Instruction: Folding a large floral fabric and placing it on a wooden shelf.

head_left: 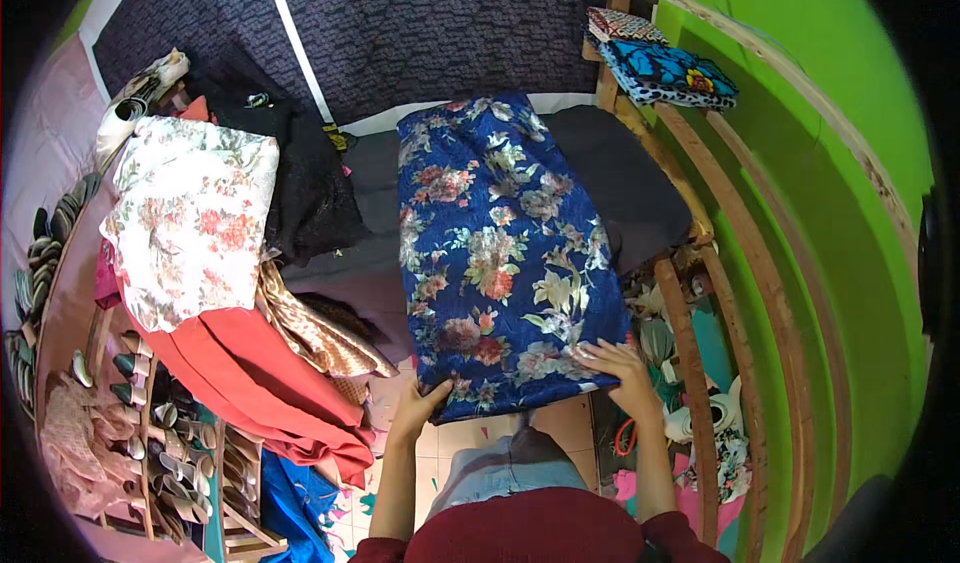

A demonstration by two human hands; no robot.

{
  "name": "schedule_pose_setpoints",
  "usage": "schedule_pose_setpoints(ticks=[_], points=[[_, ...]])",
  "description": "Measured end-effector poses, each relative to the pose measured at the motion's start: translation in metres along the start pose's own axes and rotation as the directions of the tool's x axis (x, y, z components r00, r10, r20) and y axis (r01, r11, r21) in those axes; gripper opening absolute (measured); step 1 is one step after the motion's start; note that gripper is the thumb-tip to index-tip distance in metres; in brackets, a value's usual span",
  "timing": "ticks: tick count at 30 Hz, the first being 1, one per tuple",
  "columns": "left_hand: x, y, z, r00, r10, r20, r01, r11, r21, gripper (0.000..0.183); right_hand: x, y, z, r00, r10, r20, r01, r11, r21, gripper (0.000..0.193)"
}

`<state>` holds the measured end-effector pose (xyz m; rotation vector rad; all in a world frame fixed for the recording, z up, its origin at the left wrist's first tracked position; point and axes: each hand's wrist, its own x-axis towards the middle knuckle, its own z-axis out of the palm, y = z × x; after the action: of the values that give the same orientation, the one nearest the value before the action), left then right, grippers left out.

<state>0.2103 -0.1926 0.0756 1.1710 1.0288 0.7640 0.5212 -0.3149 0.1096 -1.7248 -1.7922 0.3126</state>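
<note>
A long blue floral fabric lies lengthwise over a dark-covered table, its near edge hanging just past the table toward me. At its near left corner, my left hand pinches the edge, thumb on top and the other fingers hidden below. My right hand rests on the near right corner with fingers stretched out and lying on the cloth.
On the left are a white floral fabric, red cloth, black cloth and a rack of shoes. Folded patterned fabrics sit on the wooden shelf frame at right. Scraps litter the tiled floor.
</note>
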Motion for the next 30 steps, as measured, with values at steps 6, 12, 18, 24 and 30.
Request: schedule_pose_setpoints(ticks=[6, 12, 18, 24, 30], points=[[0.014, -0.047, -0.002, 0.998, 0.057, -0.037, -0.059, 0.998, -0.032, 0.019, -0.001, 0.012, 0.036, 0.999, 0.038, 0.026, -0.036, 0.997, -0.072, 0.069], [-0.039, 0.030, 0.010, 0.970, 0.224, -0.089, -0.227, 0.974, -0.022, 0.018, -0.005, -0.038, -0.043, 0.997, 0.030, 0.068, -0.030, 1.000, 0.000, 0.070], [-0.093, 0.066, -0.005, 0.944, 0.221, 0.246, -0.247, 0.965, 0.082, 0.011, -0.043, -0.091, -0.111, 0.986, 0.049, 0.162, -0.053, 0.998, 0.023, 0.069], [-0.095, -0.025, -0.012, 0.963, -0.042, 0.265, 0.023, 0.997, 0.074, 0.023, -0.069, -0.050, -0.039, 0.902, 0.170, 0.397, -0.209, 0.976, 0.056, 0.069], [-0.031, -0.147, -0.020, 1.000, 0.017, -0.025, -0.017, 1.000, -0.014, 0.031, -0.061, 0.021, 0.089, 0.962, 0.143, 0.234, -0.121, 0.987, -0.106, 0.057]])
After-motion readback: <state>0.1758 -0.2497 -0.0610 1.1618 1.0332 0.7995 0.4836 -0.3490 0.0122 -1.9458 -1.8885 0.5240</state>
